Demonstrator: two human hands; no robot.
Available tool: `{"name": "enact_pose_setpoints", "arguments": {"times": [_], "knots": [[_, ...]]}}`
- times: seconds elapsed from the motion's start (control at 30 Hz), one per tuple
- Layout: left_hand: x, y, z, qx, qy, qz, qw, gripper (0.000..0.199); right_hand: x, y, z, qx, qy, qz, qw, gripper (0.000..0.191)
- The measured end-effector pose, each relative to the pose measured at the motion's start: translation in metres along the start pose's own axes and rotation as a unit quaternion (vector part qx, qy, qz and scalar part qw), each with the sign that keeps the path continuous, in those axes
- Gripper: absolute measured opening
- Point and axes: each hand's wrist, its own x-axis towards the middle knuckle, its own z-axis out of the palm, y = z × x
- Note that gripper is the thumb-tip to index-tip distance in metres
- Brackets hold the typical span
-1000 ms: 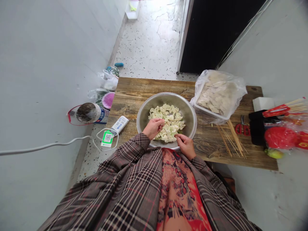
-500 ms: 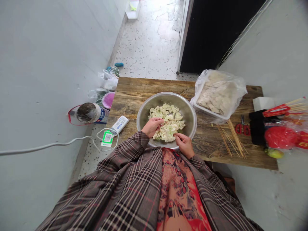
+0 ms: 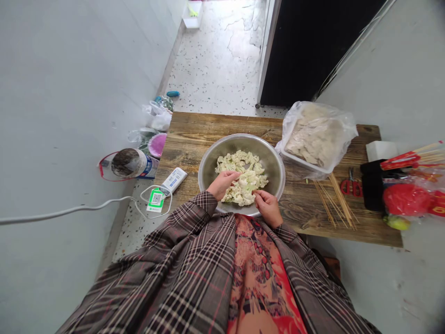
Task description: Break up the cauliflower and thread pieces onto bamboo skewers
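A wide metal bowl [image 3: 276,160] stands on the wooden table, with pale cauliflower pieces [image 3: 239,162] in it. Over the bowl's left part, my left hand [image 3: 222,183] is closed, thumb and fingers pinched at the edge of the cauliflower; what lies between the fingertips is too small to make out. My right hand [image 3: 268,208] is at the bowl's near right side, its fingers pinched on the edge of a cauliflower piece [image 3: 249,180].
Right of the bowl are a bagged tray of pale slices [image 3: 314,134], wooden skewers [image 3: 340,199], red-handled scissors [image 3: 351,185] and a black holder [image 3: 371,185]. A white power bank [image 3: 174,180] with a cable lies at the table's left edge [image 3: 184,125].
The cauliflower piece between my hands has shifted slightly and sits lower. My right hand's fingers have moved a little; both hands remain over the bowl.
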Motion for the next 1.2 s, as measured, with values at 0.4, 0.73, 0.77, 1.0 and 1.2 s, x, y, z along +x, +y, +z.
{"name": "enact_pose_setpoints", "arguments": {"times": [0.4,0.73,0.77,1.0,1.2], "knots": [[0.0,-0.004,0.005,-0.055,0.013,-0.031,0.998,0.024,-0.001,0.003,0.0,-0.011,-0.013,-0.002,1.0,0.035],[0.003,-0.006,0.0,-0.12,-0.008,-0.074,0.99,0.025,-0.008,0.001,-0.006,-0.059,-0.01,-0.003,0.998,0.032],[0.003,-0.006,0.001,-0.116,-0.015,-0.076,0.99,0.025,-0.008,0.0,-0.006,-0.059,-0.009,-0.002,0.998,0.032],[0.001,-0.007,-0.001,-0.028,-0.02,-0.012,0.999,0.016,-0.008,0.0,-0.007,-0.056,-0.004,0.0,0.998,0.032],[0.002,-0.008,-0.004,-0.008,0.005,0.033,0.999,0.016,-0.009,-0.002,-0.007,-0.051,-0.004,0.0,0.999,0.033]]}}
